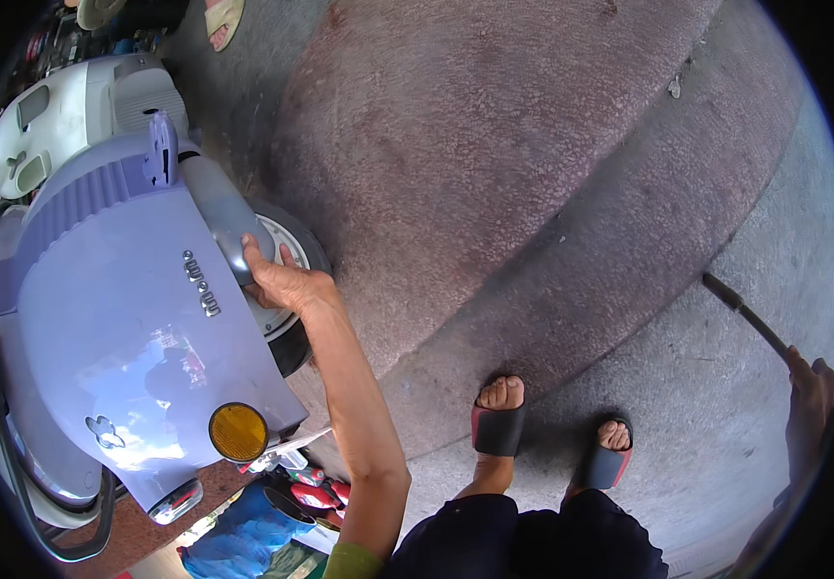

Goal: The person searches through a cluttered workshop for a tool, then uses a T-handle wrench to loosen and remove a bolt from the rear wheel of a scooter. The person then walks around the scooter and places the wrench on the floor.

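Note:
A lavender scooter [137, 280] fills the left side, its wheel [291, 241] partly hidden behind bodywork and my hand. My left hand [287, 287] reaches in to the smooth grey cover [212, 207] beside that wheel. Its thumb lies on the cover's lower end, with one finger raised and the others curled around out of sight. Far out to the right, my right hand [811, 386] is closed around a thin rod-shaped tool [760, 326] with a thicker dark end. That end points away over the pavement; the part inside the hand is hidden.
A white scooter [60, 111] stands beyond the lavender one. Below the orange reflector [238, 432] lie a blue plastic bag [248, 536] and red items. A reddish sloping ramp [494, 145] meets grey concrete [707, 386] near my sandalled feet. Another person's foot [221, 24] shows at the top.

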Action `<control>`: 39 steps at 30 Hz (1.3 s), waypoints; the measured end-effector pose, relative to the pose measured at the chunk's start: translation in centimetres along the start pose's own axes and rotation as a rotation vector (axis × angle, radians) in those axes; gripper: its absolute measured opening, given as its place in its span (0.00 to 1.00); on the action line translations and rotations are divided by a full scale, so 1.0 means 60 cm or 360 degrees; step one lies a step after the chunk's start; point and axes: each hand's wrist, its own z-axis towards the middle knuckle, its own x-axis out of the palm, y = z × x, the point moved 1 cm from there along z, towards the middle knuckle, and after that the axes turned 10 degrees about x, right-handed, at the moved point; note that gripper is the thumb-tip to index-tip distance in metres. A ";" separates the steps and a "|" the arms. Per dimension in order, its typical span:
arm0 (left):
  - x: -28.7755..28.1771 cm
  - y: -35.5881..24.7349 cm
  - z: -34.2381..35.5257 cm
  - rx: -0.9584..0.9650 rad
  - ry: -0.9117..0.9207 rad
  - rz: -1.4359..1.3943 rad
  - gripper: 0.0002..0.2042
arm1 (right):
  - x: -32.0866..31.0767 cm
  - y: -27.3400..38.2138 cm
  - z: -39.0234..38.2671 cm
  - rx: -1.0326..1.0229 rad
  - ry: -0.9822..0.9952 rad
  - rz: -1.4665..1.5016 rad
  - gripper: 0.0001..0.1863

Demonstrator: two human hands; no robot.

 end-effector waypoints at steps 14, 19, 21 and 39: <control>-0.020 0.007 0.019 -0.0042 0.0288 -0.0173 0.21 | -0.020 -0.016 0.016 0.0131 0.0434 0.0180 0.13; -0.053 0.013 0.032 -0.0198 0.0579 -0.0687 0.17 | -0.027 -0.006 0.023 0.0049 0.0351 0.0361 0.10; -0.061 0.009 0.036 -0.0349 0.0588 -0.0922 0.16 | -0.034 0.007 0.025 -0.0046 0.0281 0.0353 0.11; -0.037 0.029 0.089 -0.1039 0.0518 -0.1008 0.05 | -0.046 0.020 0.039 -0.0354 -0.0143 0.0106 0.14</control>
